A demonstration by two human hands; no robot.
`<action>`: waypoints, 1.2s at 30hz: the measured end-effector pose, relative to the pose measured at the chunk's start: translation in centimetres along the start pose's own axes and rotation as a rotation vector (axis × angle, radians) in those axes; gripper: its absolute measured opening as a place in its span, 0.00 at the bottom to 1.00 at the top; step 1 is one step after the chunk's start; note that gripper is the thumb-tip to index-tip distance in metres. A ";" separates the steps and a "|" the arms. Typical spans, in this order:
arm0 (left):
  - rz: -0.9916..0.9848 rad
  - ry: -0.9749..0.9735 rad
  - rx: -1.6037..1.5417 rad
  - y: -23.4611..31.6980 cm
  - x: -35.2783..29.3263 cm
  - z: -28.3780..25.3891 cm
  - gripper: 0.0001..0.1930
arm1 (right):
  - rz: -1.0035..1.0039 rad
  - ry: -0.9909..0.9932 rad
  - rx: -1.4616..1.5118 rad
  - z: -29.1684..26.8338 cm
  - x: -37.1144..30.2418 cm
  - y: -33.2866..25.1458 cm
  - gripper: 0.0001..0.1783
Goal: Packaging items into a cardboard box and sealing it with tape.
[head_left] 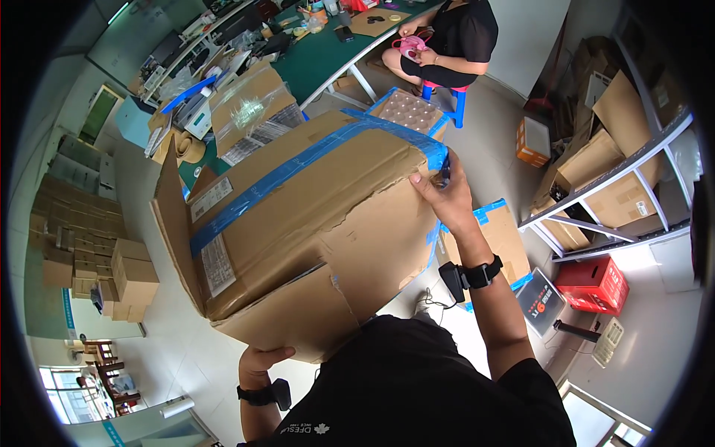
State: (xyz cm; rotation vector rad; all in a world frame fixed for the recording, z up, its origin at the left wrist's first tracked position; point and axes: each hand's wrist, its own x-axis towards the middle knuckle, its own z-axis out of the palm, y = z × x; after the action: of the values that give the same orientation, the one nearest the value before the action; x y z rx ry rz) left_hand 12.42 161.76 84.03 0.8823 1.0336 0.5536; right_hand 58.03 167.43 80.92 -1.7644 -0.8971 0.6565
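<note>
A large, worn cardboard box (298, 194) is held up in front of my body, tilted, with blue tape along its top and over the far right corner. My right hand (447, 195) grips that corner, thumb on the near side and fingers round the edge. At the lower left, my left hand (266, 359) holds the box's near bottom edge; its thumb shows and the other fingers are hidden beneath. A raised flap (173, 227) stands out at the box's left end. White labels (216, 264) are stuck near that end.
A green table (328, 63) with clutter stands ahead. Beside it a person (454, 52) sits on a blue stool (460, 104). Taped cartons (410, 112) stand behind the box. On the right are a metal rack (611, 190), a red box (593, 286) and a platform scale (540, 302). Stacked cartons (134, 276) line the left.
</note>
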 end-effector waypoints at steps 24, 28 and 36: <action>-0.047 -0.024 0.007 1.6 -0.4 3.6 0.33 | 0.039 -0.079 -0.088 0.3 1.1 -1.3 0.49; -0.114 -0.071 0.177 3.8 -0.8 5.4 0.31 | 0.152 -0.077 -0.235 1.0 1.1 0.0 0.48; 0.000 -0.060 0.272 1.3 0.7 7.0 0.29 | 0.108 0.102 -0.296 2.6 1.4 4.3 0.42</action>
State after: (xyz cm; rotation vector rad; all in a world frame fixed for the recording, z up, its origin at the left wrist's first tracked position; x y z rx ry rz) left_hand 19.03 160.48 86.36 1.1314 1.0687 0.3892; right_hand 57.99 169.02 75.94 -2.1030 -0.8666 0.5167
